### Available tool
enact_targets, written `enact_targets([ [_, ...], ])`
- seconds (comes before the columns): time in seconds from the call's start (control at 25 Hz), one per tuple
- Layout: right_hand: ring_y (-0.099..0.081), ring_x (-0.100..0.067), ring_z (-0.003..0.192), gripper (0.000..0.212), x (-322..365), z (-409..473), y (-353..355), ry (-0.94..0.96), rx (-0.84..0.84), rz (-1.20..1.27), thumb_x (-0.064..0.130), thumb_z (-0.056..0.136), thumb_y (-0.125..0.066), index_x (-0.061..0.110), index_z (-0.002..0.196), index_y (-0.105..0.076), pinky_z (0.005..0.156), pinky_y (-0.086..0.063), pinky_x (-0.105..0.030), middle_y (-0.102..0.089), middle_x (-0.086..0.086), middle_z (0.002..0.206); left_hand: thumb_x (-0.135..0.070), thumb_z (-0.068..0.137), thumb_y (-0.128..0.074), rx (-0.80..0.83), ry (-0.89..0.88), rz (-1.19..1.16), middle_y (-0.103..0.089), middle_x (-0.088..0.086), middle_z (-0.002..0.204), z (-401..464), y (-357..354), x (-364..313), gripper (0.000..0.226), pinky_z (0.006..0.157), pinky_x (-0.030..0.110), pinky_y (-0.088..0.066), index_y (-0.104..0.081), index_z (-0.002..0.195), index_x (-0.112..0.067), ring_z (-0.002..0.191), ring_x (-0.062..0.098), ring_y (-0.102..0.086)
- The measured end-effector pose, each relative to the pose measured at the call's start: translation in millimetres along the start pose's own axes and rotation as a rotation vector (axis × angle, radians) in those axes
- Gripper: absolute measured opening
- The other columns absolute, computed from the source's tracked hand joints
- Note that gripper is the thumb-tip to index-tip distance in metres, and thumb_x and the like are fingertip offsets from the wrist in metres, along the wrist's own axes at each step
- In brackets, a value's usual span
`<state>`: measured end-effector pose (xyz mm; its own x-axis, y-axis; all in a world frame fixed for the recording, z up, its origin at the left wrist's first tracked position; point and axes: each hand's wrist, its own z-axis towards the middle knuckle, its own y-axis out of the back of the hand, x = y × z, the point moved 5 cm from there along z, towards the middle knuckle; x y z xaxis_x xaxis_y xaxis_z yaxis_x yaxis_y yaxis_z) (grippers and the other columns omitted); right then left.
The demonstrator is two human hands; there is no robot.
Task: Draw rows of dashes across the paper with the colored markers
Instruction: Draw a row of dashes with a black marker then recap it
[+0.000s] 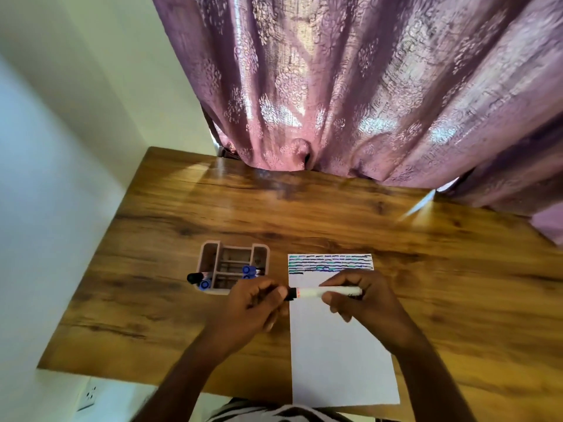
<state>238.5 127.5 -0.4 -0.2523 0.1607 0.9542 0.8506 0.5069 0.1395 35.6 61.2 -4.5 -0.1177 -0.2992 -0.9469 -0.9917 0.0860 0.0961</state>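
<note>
A white sheet of paper (pixel 341 354) lies on the wooden table (pixel 274 214), with several rows of dark blue and teal dashes across its top. Over the paper I hold a white marker (pixel 323 291) level, its black cap end pointing left. My right hand (pixel 362 303) grips the white barrel. My left hand (pixel 256 306) pinches the black cap end at the paper's left edge. I cannot tell whether the cap is seated or coming off.
A pinkish divided pen holder (pixel 233 266) stands left of the paper with blue-capped markers (pixel 248 270) and a black-capped marker (pixel 195 277) in it. A purple patterned curtain (pixel 365 102) hangs over the table's far edge. A white wall and socket (pixel 88 397) are at left.
</note>
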Motion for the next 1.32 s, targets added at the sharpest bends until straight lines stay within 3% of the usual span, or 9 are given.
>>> enact_targets([
  [0.16,-0.051,-0.018,0.051,0.034,-19,-4,-14,-0.08,-0.085,0.615,0.031,0.077,-0.085,0.003,0.094,-0.075,0.049,-0.041,-0.025,-0.061,-0.013,0.064,-0.02,0.103,-0.054,0.123,0.04,0.01,-0.066,0.01,0.067,0,-25,5,0.021,0.049,0.02,-0.038,-0.071,0.098,-0.009,0.048,0.012,-0.047],
  [0.32,-0.052,-0.015,0.057,0.042,-27,-10,-42,-0.123,-0.214,0.321,0.043,0.095,-0.051,0.011,0.082,-0.075,0.055,-0.04,-0.024,-0.06,-0.005,0.061,-0.026,0.106,-0.046,0.136,0.162,0.005,-0.054,-0.003,0.059,0,-46,9,0.029,0.049,0.018,-0.039,-0.064,0.091,-0.009,0.048,0.006,-0.045],
  [0.44,-0.048,-0.011,0.05,0.049,-27,-6,-14,-0.114,-0.451,0.462,0.034,0.104,-0.043,0.019,0.064,-0.068,0.049,-0.039,-0.022,-0.057,0.0,0.056,-0.033,0.108,-0.04,0.267,0.368,-0.37,-0.035,-0.002,0.056,-16,-73,12,0.038,0.044,0.016,-0.032,-0.053,0.08,-0.01,0.044,0.008,-0.032],
  [0.52,-0.04,-0.007,0.045,0.049,-31,-5,31,-0.047,-0.637,0.735,0.026,0.105,-0.046,0.02,0.059,-0.062,0.043,-0.031,-0.018,-0.054,0.004,0.054,-0.035,0.108,-0.039,0.263,0.474,-0.551,-0.031,0.0,0.056,-31,-80,25,0.043,0.042,0.018,-0.029,-0.049,0.075,-0.011,0.043,0.01,-0.029],
  [0.64,-0.052,-0.008,0.052,0.025,-38,-4,45,0.093,-0.591,0.566,0.014,0.091,-0.067,0.016,0.067,-0.062,0.048,-0.038,-0.018,-0.062,0.003,0.061,-0.041,0.102,-0.04,0.069,0.598,-0.478,-0.043,0.004,0.055,-35,-76,66,0.042,0.042,0.019,-0.03,-0.05,0.076,-0.01,0.042,0.014,-0.038],
  [0.76,-0.068,-0.021,0.07,0.013,-64,-1,0,0.17,-0.576,0.242,0.016,0.08,-0.076,0.008,0.074,-0.067,0.065,-0.053,-0.027,-0.067,-0.011,0.07,-0.036,0.099,-0.051,-0.047,0.434,-0.226,-0.066,0.02,0.098,-9,-76,84,0.039,0.061,0.007,-0.046,-0.057,0.114,0.0,0.066,0.017,-0.061],
  [0.84,-0.074,-0.02,0.078,0.017,-80,8,-19,0.192,-0.628,0.134,0.02,0.085,-0.076,0.005,0.09,-0.07,0.069,-0.059,-0.028,-0.073,-0.008,0.082,-0.043,0.098,-0.058,-0.003,0.172,0.256,-0.052,-0.014,0.137,12,-78,90,0.052,0.093,0.008,-0.044,-0.039,0.141,-0.021,0.11,-0.008,-0.057],
  [1.0,-0.073,-0.008,0.078,0.024,-93,36,-26,0.167,-0.581,-0.195,0.032,0.083,-0.077,0.024,0.102,-0.064,0.068,-0.056,-0.01,-0.069,0.02,0.093,-0.062,0.081,-0.07,-0.019,-0.227,0.717,-0.037,-0.004,0.158,51,-73,111,0.092,0.113,0.035,-0.044,-0.027,0.152,-0.022,0.14,0.01,-0.043],
  [1.32,-0.065,-0.02,0.06,0.026,-132,65,-29,0.325,-0.572,-0.462,0.028,0.079,-0.076,0.006,0.081,-0.063,0.055,-0.049,-0.022,-0.072,-0.006,0.073,-0.07,0.078,-0.064,-0.079,-0.261,0.946,-0.032,0.004,0.162,60,-70,140,0.103,0.125,0.041,-0.023,-0.03,0.154,-0.009,0.152,0.019,-0.024],
])
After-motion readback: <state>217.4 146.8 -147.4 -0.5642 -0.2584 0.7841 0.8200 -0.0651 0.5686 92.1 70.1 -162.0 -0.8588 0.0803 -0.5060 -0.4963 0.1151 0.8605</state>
